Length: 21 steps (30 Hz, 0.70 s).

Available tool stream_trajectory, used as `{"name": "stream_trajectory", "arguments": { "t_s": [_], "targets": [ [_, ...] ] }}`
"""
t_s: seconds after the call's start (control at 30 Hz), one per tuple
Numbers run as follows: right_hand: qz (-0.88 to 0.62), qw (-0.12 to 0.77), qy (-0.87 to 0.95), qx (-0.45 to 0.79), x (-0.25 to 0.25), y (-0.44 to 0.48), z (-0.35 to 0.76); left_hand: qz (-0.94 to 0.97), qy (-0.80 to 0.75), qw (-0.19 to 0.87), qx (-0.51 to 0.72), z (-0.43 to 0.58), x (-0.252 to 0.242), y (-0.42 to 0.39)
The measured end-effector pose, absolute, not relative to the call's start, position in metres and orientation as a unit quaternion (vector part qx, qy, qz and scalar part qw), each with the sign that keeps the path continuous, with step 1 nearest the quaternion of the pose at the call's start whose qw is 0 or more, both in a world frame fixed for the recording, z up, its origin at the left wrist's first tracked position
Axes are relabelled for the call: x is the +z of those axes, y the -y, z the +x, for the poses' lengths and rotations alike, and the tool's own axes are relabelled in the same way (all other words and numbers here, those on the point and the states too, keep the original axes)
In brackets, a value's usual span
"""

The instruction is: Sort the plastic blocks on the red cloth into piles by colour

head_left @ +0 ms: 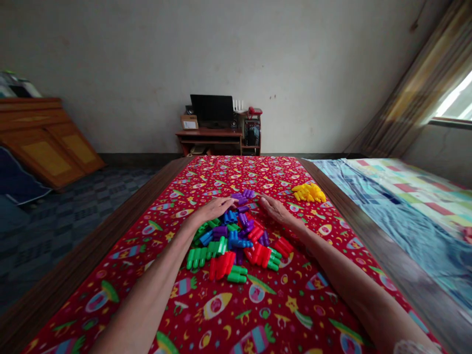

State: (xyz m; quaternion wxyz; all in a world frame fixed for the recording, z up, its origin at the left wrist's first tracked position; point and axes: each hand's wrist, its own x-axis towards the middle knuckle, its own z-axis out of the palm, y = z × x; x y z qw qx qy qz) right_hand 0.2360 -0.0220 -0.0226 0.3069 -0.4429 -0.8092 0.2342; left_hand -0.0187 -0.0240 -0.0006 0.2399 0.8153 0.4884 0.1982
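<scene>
A loose pile of plastic building blocks in purple, blue, green and red lies on a red patterned cloth (217,307). My left hand (216,208) is at the pile's far left side, its fingers stretched toward the purple blocks (248,193) at the top and seemingly touching them. On the opposite side, my right hand (275,210) rests on the cloth with fingers extended, a little apart from those purple blocks. Closer to me are green blocks (196,257), red blocks (222,265) and a blue block (236,240). Nothing is gripped in either hand.
Yellow blocks (309,192) form a separate heap beyond my right hand, near the cloth's right edge. A dark wooden border (121,209) runs along the cloth. Bedding (372,211) lies to the right; a desk (208,132) with a monitor stands at the far wall.
</scene>
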Motion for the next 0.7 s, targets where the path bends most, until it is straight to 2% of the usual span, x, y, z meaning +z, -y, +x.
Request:
{"name": "stream_trajectory", "arguments": {
  "t_s": [0.17,0.27,0.5,0.6,0.7],
  "targets": [
    [-0.34,0.252,0.868,0.26,-0.02,0.038,0.214,0.812,-0.511,0.162,0.23,-0.026,-0.009,0.018],
    [-0.321,0.244,0.876,0.266,-0.012,0.047,0.206,0.825,-0.494,0.185,0.204,-0.027,-0.007,0.019],
    [-0.461,0.261,0.828,0.182,-0.016,0.044,0.201,0.837,-0.444,0.269,0.17,-0.012,0.002,0.027],
    [-0.434,0.219,0.863,0.138,-0.018,0.042,0.195,0.837,-0.426,0.301,0.168,-0.005,0.004,0.03],
    [-0.443,0.179,0.873,0.094,-0.017,0.039,0.192,0.835,-0.432,0.289,0.181,-0.002,0.005,0.032]
  ]
}}
